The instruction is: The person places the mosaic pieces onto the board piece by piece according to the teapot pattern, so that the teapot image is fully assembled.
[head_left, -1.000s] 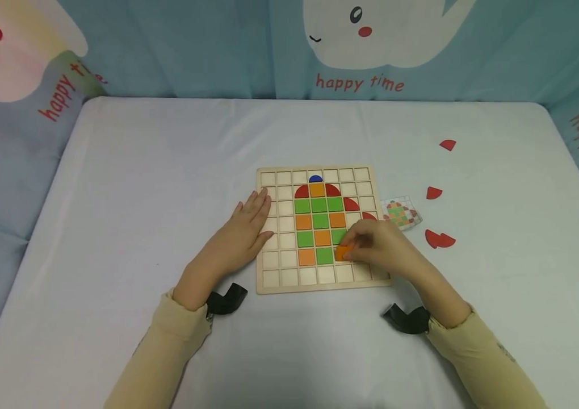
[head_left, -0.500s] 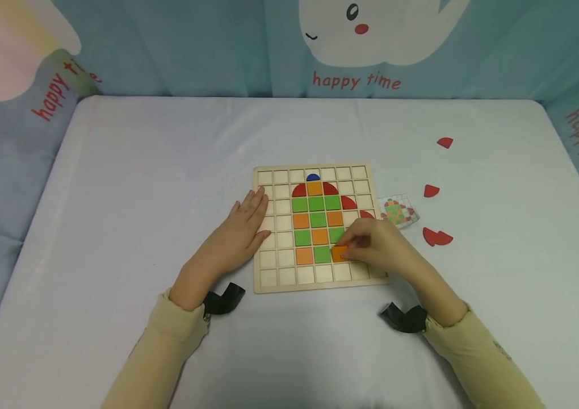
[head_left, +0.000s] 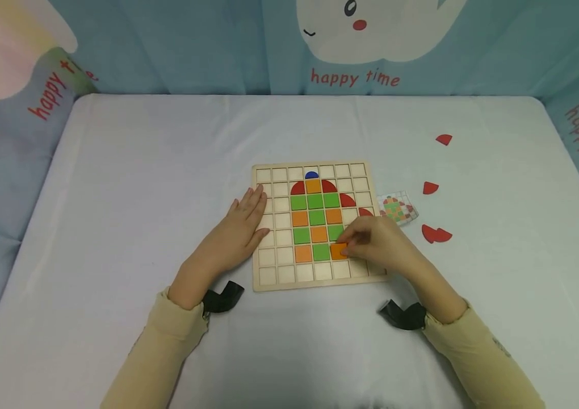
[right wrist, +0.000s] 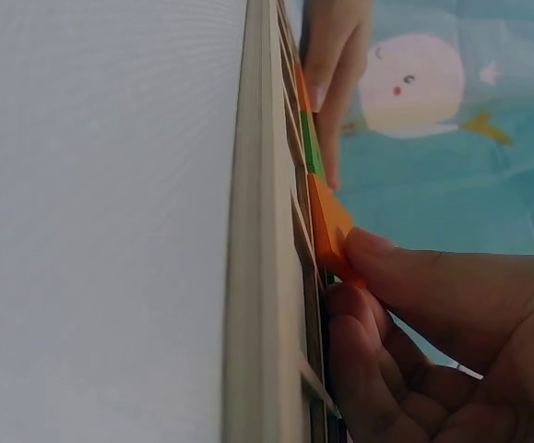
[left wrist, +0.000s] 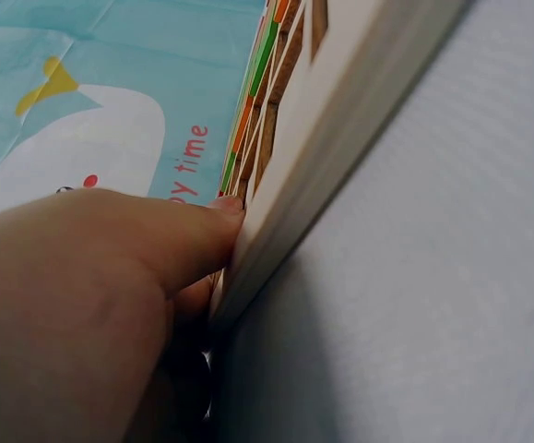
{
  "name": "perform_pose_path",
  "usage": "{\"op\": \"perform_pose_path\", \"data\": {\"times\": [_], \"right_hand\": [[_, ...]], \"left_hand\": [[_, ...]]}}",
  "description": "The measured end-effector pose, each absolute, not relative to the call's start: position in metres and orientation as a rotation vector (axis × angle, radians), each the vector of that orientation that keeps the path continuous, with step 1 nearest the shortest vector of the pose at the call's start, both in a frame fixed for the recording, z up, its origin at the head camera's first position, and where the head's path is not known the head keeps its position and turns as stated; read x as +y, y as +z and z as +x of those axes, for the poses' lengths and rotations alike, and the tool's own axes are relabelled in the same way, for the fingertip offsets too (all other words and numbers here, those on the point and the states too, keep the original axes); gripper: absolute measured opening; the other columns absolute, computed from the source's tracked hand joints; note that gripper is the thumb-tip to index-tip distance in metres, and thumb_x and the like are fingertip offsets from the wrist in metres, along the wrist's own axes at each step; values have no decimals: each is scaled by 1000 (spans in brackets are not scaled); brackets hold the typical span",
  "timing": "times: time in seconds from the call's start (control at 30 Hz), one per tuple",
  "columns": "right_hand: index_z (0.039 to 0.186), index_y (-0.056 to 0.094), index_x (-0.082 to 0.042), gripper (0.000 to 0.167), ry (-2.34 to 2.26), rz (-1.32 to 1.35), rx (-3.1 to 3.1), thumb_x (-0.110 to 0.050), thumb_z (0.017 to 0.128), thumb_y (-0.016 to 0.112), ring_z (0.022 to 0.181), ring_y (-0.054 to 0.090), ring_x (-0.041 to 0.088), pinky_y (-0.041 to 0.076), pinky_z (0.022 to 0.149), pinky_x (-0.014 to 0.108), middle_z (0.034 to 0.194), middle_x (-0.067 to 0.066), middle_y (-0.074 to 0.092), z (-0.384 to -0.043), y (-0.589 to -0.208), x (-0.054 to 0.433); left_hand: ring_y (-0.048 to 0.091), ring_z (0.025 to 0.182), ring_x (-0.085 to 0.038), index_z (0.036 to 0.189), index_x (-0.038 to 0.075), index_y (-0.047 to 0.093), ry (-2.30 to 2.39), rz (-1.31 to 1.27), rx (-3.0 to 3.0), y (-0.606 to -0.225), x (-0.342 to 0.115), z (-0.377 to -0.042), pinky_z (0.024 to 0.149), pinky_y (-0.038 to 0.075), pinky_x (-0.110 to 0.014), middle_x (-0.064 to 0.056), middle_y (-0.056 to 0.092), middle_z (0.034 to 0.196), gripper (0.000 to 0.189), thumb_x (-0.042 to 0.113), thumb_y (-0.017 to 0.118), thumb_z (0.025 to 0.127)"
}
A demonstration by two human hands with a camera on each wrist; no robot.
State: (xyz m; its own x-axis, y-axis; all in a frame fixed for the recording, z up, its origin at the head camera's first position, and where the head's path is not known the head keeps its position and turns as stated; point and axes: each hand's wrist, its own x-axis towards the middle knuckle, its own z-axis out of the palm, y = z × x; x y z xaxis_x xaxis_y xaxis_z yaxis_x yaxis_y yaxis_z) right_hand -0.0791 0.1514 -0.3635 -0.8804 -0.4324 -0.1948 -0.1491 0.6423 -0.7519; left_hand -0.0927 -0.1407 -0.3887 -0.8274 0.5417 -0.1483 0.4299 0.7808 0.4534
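In the head view, a wooden grid board [head_left: 285, 274] holds green and orange square tiles in its middle columns, red quarter-round tiles and a blue half-round tile [head_left: 311, 175] on top. My right hand [head_left: 381, 245] pinches an orange square tile [head_left: 338, 251] between thumb and fingers, right of a green tile [head_left: 322, 251]. From the right wrist view, this orange tile [right wrist: 329, 221] tilts up from the board on the thumb side. My left hand [head_left: 230, 237] rests with straight fingers on the board's left edge; its thumb [left wrist: 202, 235] lies at the rim in the left wrist view.
A small printed pattern card [head_left: 398, 208] lies against the board's right side. Several red quarter-round tiles [head_left: 430, 188] are scattered on the white table [head_left: 167, 153] further right. A blue cartoon curtain [head_left: 192, 45] stands behind the table. Black straps [head_left: 403, 316] sit at both wrists.
The pinched orange tile has turned flatter and lies more squarely over its cell. My left hand stays on the board's edge. The head view has shifted slightly.
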Motion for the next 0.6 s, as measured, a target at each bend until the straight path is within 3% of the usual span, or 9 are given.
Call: {"op": "perform_pose_path", "data": {"times": [0.6], "right_hand": [[87,71,-3,9,-1180,-398,2474,-1,79,74,75,63,15,51,68,23,83,2,69,-85,-353,168]], "left_hand": [[0,143,-30,147,-7,14,617,753,2697,-389,-141,-94,114,7,-49,-17,4,156,64,24,45,100]]}}
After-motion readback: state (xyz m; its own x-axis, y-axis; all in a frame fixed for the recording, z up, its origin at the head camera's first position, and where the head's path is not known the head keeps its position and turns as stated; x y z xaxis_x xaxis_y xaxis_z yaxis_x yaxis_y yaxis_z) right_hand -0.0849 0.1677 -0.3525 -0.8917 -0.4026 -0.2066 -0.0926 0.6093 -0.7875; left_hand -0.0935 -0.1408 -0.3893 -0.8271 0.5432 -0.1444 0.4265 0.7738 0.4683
